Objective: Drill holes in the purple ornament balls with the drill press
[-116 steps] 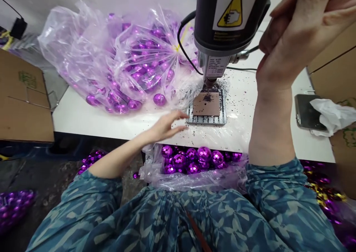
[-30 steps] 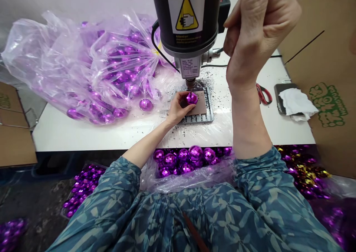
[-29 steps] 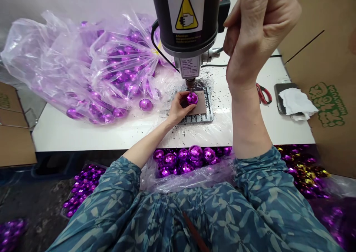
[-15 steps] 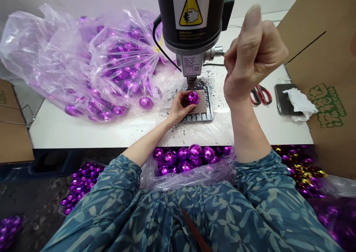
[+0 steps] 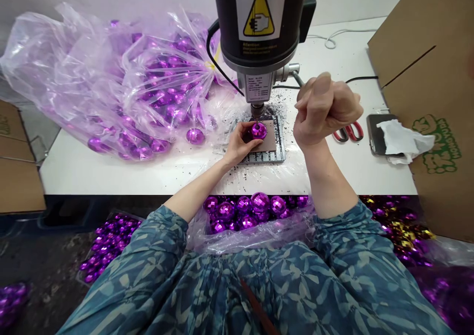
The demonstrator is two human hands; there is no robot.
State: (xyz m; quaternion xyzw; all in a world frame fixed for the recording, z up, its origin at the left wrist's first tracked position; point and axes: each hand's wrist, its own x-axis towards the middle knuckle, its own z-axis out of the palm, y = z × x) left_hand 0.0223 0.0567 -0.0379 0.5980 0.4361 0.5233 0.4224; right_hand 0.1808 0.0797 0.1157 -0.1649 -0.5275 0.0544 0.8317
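Note:
Below the chuck of a black bench drill press (image 5: 255,58), a shiny purple ball ornament (image 5: 259,131) rests on a flat brownish board (image 5: 269,136). My left hand (image 5: 239,141) pinches the ball from the left between thumb and fingers. The drill bit meets the top of the ball. My right hand (image 5: 323,109) is closed in a fist round the end of the drill press lever (image 5: 297,78), right of the machine. Its grip hides the lever's end. Under the board lies the grey slotted base (image 5: 280,150) of the press, strewn with dark shavings.
A clear bag of purple balls (image 5: 159,93) lies left, with one ball (image 5: 195,136) before it. Mirrored balls (image 5: 244,211) fill a lined container at the table's front edge. Red-handled scissors (image 5: 348,131), a dark phone-like slab (image 5: 381,135) under tissue, and a cardboard box (image 5: 425,88) stand right.
My right hand has moved down, swinging the lever lower. The drill bit now reaches the top of the ball. My left hand keeps its hold in nearly the same place.

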